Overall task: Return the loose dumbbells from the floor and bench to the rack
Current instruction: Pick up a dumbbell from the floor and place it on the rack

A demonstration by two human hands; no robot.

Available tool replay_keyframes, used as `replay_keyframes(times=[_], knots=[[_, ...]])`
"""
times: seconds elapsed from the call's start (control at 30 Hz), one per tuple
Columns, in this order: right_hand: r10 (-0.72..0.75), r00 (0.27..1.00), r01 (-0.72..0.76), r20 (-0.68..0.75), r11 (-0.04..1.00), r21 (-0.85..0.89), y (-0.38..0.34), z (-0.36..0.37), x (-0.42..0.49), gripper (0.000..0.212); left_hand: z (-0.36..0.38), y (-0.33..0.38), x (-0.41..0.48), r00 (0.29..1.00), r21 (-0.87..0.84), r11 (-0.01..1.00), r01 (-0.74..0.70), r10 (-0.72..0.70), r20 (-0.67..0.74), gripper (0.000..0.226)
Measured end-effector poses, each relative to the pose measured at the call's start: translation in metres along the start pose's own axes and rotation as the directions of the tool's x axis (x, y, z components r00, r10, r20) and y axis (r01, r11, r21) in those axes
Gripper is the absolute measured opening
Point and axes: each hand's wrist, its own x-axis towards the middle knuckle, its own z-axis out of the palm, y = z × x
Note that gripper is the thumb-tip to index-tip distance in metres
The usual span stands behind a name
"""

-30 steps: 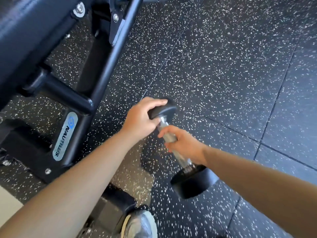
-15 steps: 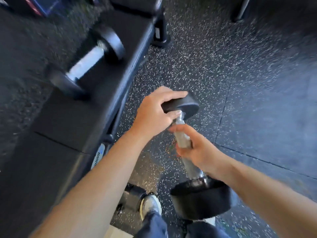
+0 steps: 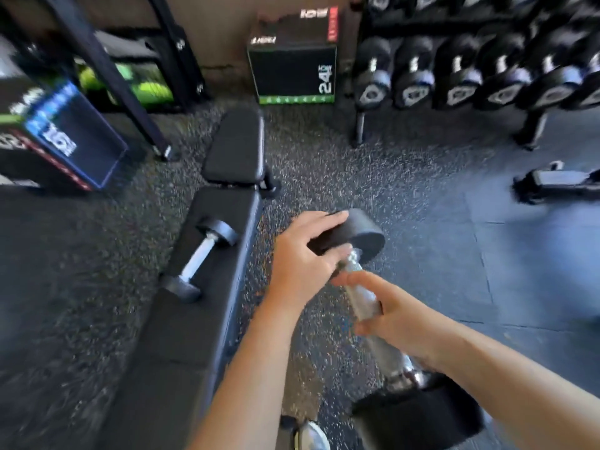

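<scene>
The person's two forearms are bare all the way from the wrists to where the view cuts them off. The left hand point(image 3: 302, 261) and the right hand point(image 3: 396, 316) are bare too. Low down, one foot wears a pale grey-and-white trainer point(image 3: 310, 435) with a rounded, smooth toe. Blur hides its laces and any markings, and I cannot tell which foot it is.

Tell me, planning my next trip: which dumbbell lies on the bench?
The smaller dumbbell on the bench; the larger dumbbell is gripped by left hand and right hand; others fill the rack.
</scene>
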Motion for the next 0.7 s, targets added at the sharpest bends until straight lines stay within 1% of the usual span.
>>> replay_keyframes(times=[0.1, 0.23, 0.3, 0.4, 0.53, 0.7], knots=[[-0.008, 0.997, 0.009, -0.072, 1.0, 0.002, -0.02, -0.003, -0.032, 0.063, -0.002, 0.037, 0.002, 1.0, -0.059, 0.998, -0.009, 0.01, 0.015, 0.045], [0.007, 0.99, 0.0, -0.141, 0.999, 0.051, -0.042, -0.008, -0.07, 0.058, -0.002, 0.079, 0.003, 0.994, -0.144, 0.989, -0.04, 0.054, 0.095, 0.045], [0.001, 0.989, 0.009, -0.15, 0.998, 0.063, -0.053, -0.012, -0.088, 0.058, -0.001, 0.098, 0.004, 0.988, -0.171, 0.982, -0.082, 0.103, 0.119, 0.045], [-0.007, 0.988, 0.017, -0.153, 0.998, 0.065, -0.063, -0.02, -0.109, 0.058, 0.004, 0.118, 0.009, 0.975, -0.192, 0.976, -0.107, 0.141, 0.171, 0.043], [-0.083, 0.977, 0.098, -0.196, 0.993, 0.069, -0.069, -0.045, -0.126, 0.055, 0.024, 0.141, 0.028, 0.955, -0.188, 0.968, -0.166, 0.205, 0.212, 0.042], [-0.203, 0.939, 0.258, -0.278, 0.95, 0.178, -0.065, -0.1, -0.131, 0.054, 0.067, 0.175, 0.066, 0.932, -0.168, 0.959, -0.229, 0.266, 0.245, 0.04]])
